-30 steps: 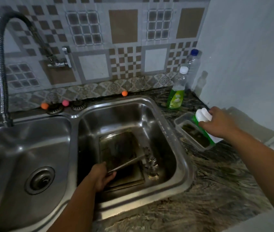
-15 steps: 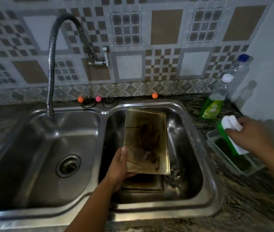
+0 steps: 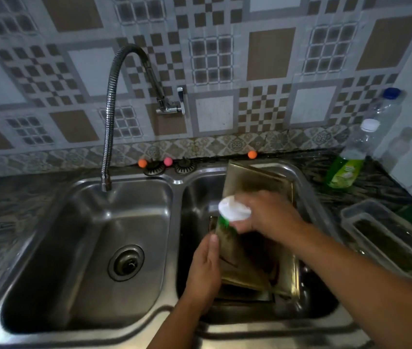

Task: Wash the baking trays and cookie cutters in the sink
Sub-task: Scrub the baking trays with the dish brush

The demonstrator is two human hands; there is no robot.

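Note:
A dirty, brass-coloured baking tray stands tilted up in the right basin of the double sink. My left hand grips its left edge. My right hand holds a scrubber with a white handle and a green pad against the tray's face. Another tray lies flat on the basin floor beneath, mostly hidden. Shiny metal pieces, perhaps cookie cutters, lie at the basin's right side, too blurred to tell.
The left basin has a drain strainer and a flexible tap hanging over it. On the counter at right are a clear plastic container, a green dish-soap bottle and a clear water bottle.
My left hand lifted the tray from flat in the basin to tilted upright. My right hand carried the scrubber from the container on the counter over to the tray.

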